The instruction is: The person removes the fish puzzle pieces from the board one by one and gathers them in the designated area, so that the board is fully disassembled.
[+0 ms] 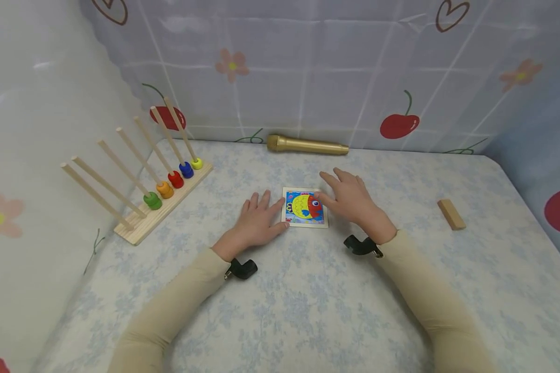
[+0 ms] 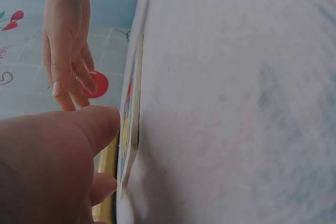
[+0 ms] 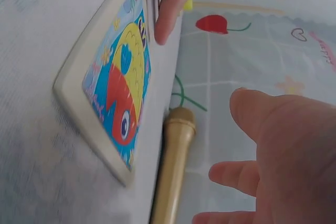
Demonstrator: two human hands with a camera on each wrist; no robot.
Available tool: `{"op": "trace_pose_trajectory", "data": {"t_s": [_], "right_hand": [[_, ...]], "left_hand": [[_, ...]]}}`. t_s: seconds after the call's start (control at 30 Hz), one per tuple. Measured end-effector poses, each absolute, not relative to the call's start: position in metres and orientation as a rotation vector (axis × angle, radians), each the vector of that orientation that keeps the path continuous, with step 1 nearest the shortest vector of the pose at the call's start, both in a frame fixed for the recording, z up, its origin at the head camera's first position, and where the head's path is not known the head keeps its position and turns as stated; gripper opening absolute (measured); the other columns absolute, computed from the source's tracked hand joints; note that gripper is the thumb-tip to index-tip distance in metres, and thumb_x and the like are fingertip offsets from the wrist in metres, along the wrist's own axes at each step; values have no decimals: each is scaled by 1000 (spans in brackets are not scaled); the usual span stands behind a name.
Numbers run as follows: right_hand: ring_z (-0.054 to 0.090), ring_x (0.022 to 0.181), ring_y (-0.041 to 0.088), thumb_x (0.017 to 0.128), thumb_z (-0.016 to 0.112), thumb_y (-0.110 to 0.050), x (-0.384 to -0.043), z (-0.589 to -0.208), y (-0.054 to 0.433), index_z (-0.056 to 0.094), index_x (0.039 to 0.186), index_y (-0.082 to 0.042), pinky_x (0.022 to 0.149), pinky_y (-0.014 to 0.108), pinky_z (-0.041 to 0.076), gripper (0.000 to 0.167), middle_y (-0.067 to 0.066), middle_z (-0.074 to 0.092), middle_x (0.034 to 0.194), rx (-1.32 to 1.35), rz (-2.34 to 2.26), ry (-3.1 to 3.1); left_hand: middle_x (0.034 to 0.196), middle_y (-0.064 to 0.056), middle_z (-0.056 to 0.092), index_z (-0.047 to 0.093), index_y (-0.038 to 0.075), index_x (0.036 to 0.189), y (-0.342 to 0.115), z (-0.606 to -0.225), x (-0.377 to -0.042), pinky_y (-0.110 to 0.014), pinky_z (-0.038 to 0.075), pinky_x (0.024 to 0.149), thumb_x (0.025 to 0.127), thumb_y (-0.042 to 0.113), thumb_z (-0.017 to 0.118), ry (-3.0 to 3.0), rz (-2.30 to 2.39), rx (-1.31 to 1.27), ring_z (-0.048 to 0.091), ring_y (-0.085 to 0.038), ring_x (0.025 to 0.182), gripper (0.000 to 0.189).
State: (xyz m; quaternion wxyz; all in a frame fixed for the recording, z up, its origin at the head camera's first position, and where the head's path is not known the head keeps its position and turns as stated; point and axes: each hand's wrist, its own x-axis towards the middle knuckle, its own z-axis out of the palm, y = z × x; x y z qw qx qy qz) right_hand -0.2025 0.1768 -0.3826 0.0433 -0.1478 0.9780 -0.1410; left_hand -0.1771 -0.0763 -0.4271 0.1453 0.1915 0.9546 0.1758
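A square fish puzzle [image 1: 305, 208] in a pale frame lies flat on the table, showing a yellow and red fish on blue. My left hand [image 1: 257, 221] is spread beside its left edge, thumb and index fingertips right at the frame. My right hand [image 1: 351, 199] hovers over the puzzle's right side, its fingers apart and holding nothing; its thumb overlaps the puzzle in the head view. In the right wrist view the puzzle [image 3: 125, 77] shows complete, and the right hand [image 3: 294, 145] stands away from it.
A wooden peg stand [image 1: 163, 207] with coloured beads stands at the left. A gold microphone [image 1: 308, 145] lies along the back edge, and a small wooden block [image 1: 451, 214] lies at the right. Printed curtains [image 1: 308, 67] hang behind the table.
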Motion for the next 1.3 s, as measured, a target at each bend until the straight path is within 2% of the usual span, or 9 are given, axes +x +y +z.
{"op": "trace_pose_trajectory", "data": {"t_s": [0.2,0.43,0.87,1.07,1.3], "right_hand": [[44,143,46,101,59,-39,-208,-389,162,48,152,-6,117,64,32,62,29,46,154,-567,-450,2992],[48,141,43,100,62,-40,-213,-393,150,49,152,-7,116,60,37,63,25,50,151,-608,-465,2960],[57,124,37,95,72,-38,-230,-395,127,53,149,-9,98,55,51,64,22,59,139,-685,-550,2887],[59,112,33,95,73,-36,-235,-397,119,55,147,-9,91,50,52,61,20,63,129,-658,-526,2855],[61,103,32,94,75,-31,-235,-401,117,62,140,-7,88,46,53,54,20,64,120,-649,-534,2848]], "left_hand": [[171,-22,8,28,23,163,-76,-431,-176,-64,8,125,104,50,49,2761,502,551,1,-48,158,68],[171,-23,9,31,23,162,-79,-436,-173,-65,7,125,105,48,48,2779,536,574,0,-49,158,65],[170,-25,13,37,21,160,-80,-440,-172,-67,8,124,104,47,51,2845,586,595,2,-51,157,63],[170,-25,12,37,22,160,-79,-443,-172,-67,7,124,104,47,51,2847,611,591,1,-50,157,63],[170,-25,12,39,22,159,-78,-444,-172,-67,7,124,104,47,52,2839,635,590,1,-50,157,62]]}}
